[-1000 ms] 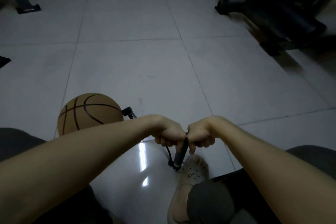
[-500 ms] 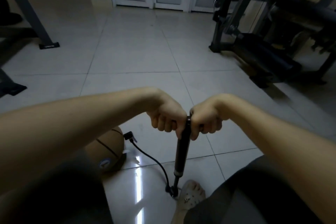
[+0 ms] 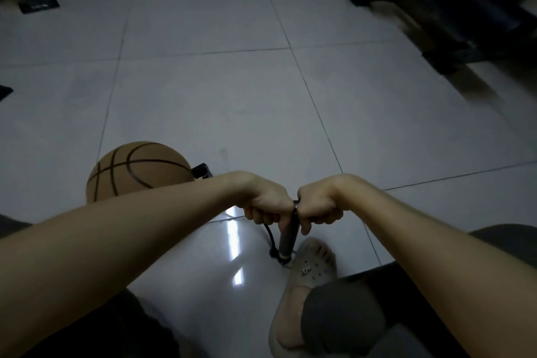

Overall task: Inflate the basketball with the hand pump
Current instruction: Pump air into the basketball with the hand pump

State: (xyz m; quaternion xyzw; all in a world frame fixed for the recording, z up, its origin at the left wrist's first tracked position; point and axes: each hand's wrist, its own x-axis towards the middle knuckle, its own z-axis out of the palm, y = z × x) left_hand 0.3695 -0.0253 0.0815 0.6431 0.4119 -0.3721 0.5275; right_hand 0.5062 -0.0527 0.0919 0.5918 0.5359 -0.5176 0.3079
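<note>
Grip: left hand (image 3: 267,206) and right hand (image 3: 318,206) are both fisted round the handle of the hand pump (image 3: 287,237), knuckles nearly touching, fingers curled under. The handle itself is mostly hidden in the fists.

Versus half a second ago, the fists sit lower and closer to the pump base. Far less of the dark barrel shows under them, so the handle is pushed down. The view has also tipped down, so the far doors have dropped out of frame and more of the ball shows.

The pump sits directly below the grip at lower centre. Its long axis is near upright and foreshortened, top in the fists. The base is on the floor (image 3: 232,96), just beside the toe of the shoe (image 3: 312,266), and leans slightly to lower left.

A black hose (image 3: 268,234) leaves the base and curves up behind the left hand. The rest of its run is hidden by the forearm.

The basketball (image 3: 136,171) is on the floor left of the grip, partly behind the left forearm. A black connector (image 3: 202,170) sits at its right edge.

A dark gym machine (image 3: 453,9) is at upper right.
</note>
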